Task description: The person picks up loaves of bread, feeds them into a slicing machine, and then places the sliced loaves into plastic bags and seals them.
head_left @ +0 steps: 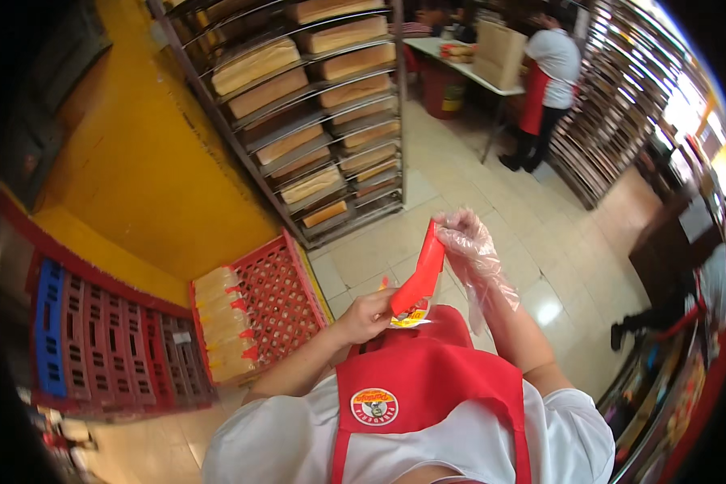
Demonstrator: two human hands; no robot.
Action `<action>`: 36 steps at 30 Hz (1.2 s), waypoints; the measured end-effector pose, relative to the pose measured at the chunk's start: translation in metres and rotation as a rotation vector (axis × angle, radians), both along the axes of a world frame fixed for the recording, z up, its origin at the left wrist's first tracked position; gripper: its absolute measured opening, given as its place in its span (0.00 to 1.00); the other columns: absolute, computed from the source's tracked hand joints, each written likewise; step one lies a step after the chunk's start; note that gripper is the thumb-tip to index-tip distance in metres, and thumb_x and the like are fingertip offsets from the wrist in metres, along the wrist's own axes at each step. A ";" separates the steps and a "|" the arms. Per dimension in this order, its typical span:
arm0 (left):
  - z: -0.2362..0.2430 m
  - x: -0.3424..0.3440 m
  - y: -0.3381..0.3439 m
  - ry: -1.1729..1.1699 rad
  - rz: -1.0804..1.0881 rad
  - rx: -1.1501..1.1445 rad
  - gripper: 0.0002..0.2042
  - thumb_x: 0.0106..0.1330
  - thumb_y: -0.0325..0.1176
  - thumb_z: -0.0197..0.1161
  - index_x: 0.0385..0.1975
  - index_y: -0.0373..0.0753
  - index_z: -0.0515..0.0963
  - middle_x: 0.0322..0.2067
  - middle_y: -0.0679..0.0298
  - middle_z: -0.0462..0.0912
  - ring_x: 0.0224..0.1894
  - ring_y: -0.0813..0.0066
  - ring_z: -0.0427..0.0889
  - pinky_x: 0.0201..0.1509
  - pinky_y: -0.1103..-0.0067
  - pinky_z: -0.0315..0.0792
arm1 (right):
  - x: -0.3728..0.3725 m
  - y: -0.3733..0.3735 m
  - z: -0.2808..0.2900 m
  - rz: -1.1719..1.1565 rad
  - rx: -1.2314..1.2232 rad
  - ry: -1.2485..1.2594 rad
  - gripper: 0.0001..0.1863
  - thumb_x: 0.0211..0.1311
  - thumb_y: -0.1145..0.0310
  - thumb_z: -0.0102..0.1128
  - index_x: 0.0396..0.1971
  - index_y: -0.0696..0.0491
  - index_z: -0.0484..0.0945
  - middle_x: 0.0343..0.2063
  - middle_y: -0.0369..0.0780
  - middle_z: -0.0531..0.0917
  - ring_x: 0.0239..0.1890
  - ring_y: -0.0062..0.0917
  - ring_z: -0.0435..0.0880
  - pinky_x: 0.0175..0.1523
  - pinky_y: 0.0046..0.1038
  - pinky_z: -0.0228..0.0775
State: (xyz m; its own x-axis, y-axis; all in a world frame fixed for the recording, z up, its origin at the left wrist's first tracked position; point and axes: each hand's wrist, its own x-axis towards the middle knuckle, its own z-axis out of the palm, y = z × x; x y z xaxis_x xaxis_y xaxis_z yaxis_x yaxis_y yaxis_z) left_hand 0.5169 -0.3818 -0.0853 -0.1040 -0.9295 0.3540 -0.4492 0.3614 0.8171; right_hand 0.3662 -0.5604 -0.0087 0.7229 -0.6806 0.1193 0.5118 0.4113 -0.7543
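A folded red plastic strip (429,270) is stretched upward between my two hands in front of my apron. My right hand (469,246), in a clear plastic glove, is closed in a pinch on its upper end. The bare fingers of my left hand (368,315) are closed on its lower end. A shiny printed piece of plastic (412,313) in white, yellow and red shows just under that lower end; whether the two are joined I cannot tell. Below my hands is my red apron (436,379) with a round badge.
A tall metal rack (323,105) full of loaves stands ahead. To the left, a red crate (286,302) holds several bagged loaves (224,323) beside stacked crates (97,331). At the back right, a person (552,73) stands by a table (460,60) and another rack (621,97).
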 end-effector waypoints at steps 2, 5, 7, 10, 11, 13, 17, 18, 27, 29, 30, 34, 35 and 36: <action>0.006 0.018 -0.019 0.275 0.074 0.061 0.18 0.56 0.32 0.64 0.46 0.37 0.71 0.53 0.53 0.73 0.54 0.61 0.74 0.55 0.71 0.69 | 0.036 -0.032 0.011 0.140 0.024 0.015 0.14 0.51 0.83 0.62 0.32 0.49 0.70 0.43 0.39 0.77 0.42 0.23 0.76 0.47 0.26 0.70; 0.028 0.054 -0.057 0.796 0.093 0.032 0.27 0.56 0.46 0.66 0.52 0.42 0.66 0.57 0.53 0.67 0.58 0.62 0.69 0.58 0.67 0.67 | 0.090 -0.065 0.015 0.341 -0.119 -0.079 0.15 0.50 0.82 0.62 0.32 0.48 0.68 0.45 0.39 0.76 0.48 0.25 0.73 0.51 0.26 0.67; 0.045 0.085 -0.084 1.036 0.076 -0.057 0.31 0.55 0.53 0.65 0.55 0.45 0.63 0.59 0.52 0.65 0.60 0.61 0.67 0.59 0.64 0.67 | 0.126 -0.078 0.016 0.432 -0.292 -0.156 0.14 0.50 0.82 0.63 0.33 0.50 0.69 0.45 0.42 0.74 0.47 0.24 0.74 0.50 0.26 0.70; 0.052 0.122 -0.114 1.191 0.104 -0.100 0.31 0.58 0.55 0.60 0.57 0.47 0.61 0.59 0.54 0.65 0.60 0.60 0.67 0.58 0.63 0.67 | 0.171 -0.091 0.025 0.583 -0.312 -0.235 0.14 0.49 0.83 0.63 0.33 0.53 0.70 0.45 0.43 0.73 0.49 0.25 0.73 0.51 0.25 0.69; 0.047 0.132 -0.124 1.381 0.049 0.018 0.30 0.59 0.55 0.59 0.58 0.49 0.61 0.58 0.56 0.66 0.59 0.61 0.67 0.57 0.64 0.68 | 0.188 -0.099 0.021 0.595 -0.404 -0.299 0.14 0.49 0.83 0.63 0.33 0.53 0.69 0.46 0.43 0.72 0.49 0.24 0.72 0.51 0.25 0.68; 0.061 0.149 -0.135 1.610 -0.072 0.230 0.26 0.63 0.47 0.58 0.58 0.47 0.61 0.55 0.60 0.69 0.56 0.64 0.71 0.56 0.66 0.70 | 0.218 -0.113 0.021 0.635 -0.527 -0.339 0.15 0.48 0.85 0.63 0.33 0.54 0.69 0.46 0.42 0.72 0.51 0.24 0.70 0.51 0.24 0.65; 0.054 0.210 -0.162 1.436 0.138 0.064 0.23 0.61 0.37 0.62 0.55 0.41 0.64 0.51 0.62 0.72 0.53 0.67 0.73 0.56 0.68 0.70 | 0.264 -0.145 0.027 0.635 -0.637 -0.252 0.17 0.45 0.86 0.63 0.33 0.53 0.70 0.43 0.42 0.72 0.50 0.29 0.69 0.53 0.29 0.63; 0.058 0.229 -0.167 1.361 0.196 -0.047 0.22 0.59 0.30 0.62 0.53 0.39 0.66 0.49 0.62 0.74 0.51 0.69 0.74 0.56 0.70 0.70 | 0.274 -0.153 0.025 0.628 -0.645 -0.224 0.17 0.45 0.87 0.62 0.32 0.53 0.70 0.44 0.42 0.71 0.49 0.28 0.69 0.53 0.28 0.63; 0.085 0.318 -0.205 0.589 0.758 -0.170 0.16 0.53 0.16 0.62 0.43 0.33 0.75 0.35 0.65 0.78 0.37 0.79 0.77 0.43 0.83 0.72 | 0.344 -0.182 0.054 0.398 -0.536 0.250 0.36 0.43 0.79 0.71 0.55 0.55 0.65 0.47 0.41 0.72 0.40 0.20 0.75 0.45 0.23 0.69; 0.084 0.327 -0.212 0.336 0.834 -0.159 0.14 0.54 0.17 0.61 0.41 0.33 0.77 0.34 0.65 0.77 0.35 0.78 0.76 0.42 0.83 0.71 | 0.366 -0.194 0.044 0.469 -0.474 0.212 0.34 0.44 0.79 0.70 0.54 0.54 0.66 0.42 0.39 0.75 0.38 0.19 0.76 0.43 0.23 0.70; 0.084 0.332 -0.215 0.080 0.904 -0.140 0.12 0.54 0.17 0.61 0.40 0.33 0.78 0.32 0.64 0.77 0.34 0.78 0.76 0.40 0.83 0.70 | 0.375 -0.200 0.040 0.541 -0.407 0.174 0.31 0.46 0.80 0.68 0.53 0.54 0.67 0.37 0.38 0.78 0.35 0.18 0.77 0.42 0.23 0.70; 0.091 0.347 -0.219 0.224 0.843 -0.220 0.04 0.61 0.26 0.59 0.27 0.33 0.76 0.29 0.63 0.76 0.31 0.74 0.75 0.40 0.81 0.69 | 0.407 -0.223 0.045 0.690 -0.436 0.125 0.07 0.53 0.76 0.64 0.32 0.57 0.77 0.27 0.36 0.78 0.32 0.17 0.76 0.40 0.22 0.70; 0.096 0.352 -0.222 0.221 0.856 -0.223 0.04 0.61 0.26 0.59 0.27 0.33 0.76 0.29 0.63 0.76 0.31 0.74 0.75 0.40 0.81 0.69 | 0.416 -0.233 0.035 0.711 -0.552 0.104 0.06 0.57 0.71 0.62 0.25 0.57 0.77 0.27 0.36 0.78 0.32 0.19 0.76 0.39 0.23 0.69; 0.102 0.356 -0.225 0.175 0.747 -0.320 0.06 0.63 0.30 0.59 0.27 0.34 0.74 0.29 0.62 0.76 0.33 0.71 0.75 0.41 0.78 0.69 | 0.424 -0.241 0.032 0.723 -0.555 0.099 0.06 0.57 0.71 0.62 0.25 0.57 0.77 0.27 0.36 0.78 0.32 0.19 0.76 0.39 0.23 0.69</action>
State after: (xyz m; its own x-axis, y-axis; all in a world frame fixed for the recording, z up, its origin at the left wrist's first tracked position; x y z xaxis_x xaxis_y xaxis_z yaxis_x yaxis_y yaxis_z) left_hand 0.8731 -0.6067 0.0166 0.5818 -0.5837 0.5663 -0.5388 0.2449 0.8060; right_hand 0.7899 -0.8018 0.0237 0.9748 0.0778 0.2089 0.1933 0.1716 -0.9660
